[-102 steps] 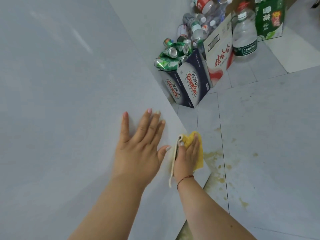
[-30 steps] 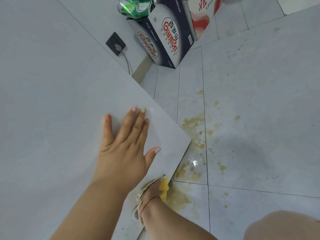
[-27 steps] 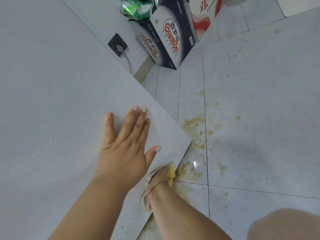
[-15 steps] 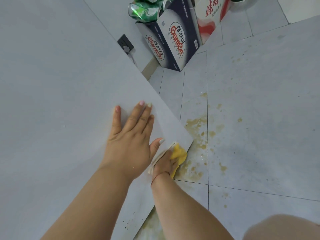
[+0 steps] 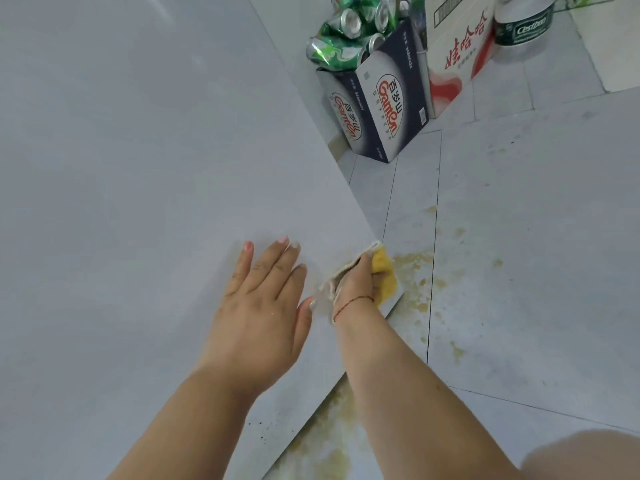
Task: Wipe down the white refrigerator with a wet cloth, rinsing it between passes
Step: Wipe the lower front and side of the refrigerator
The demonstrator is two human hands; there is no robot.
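Hands work low on the refrigerator [image 5: 145, 174]: the left hand [image 5: 261, 306] lies flat on its panel, the right hand [image 5: 356, 282] grips the cloth [image 5: 382, 268] at the bottom corner. The cloth could drag over the stained floor [image 5: 519, 254] and smear grime back. Nearby boxes [image 5: 384, 109] read "Ganten"; a bottle [image 5: 523, 27] reads "Cestbon".
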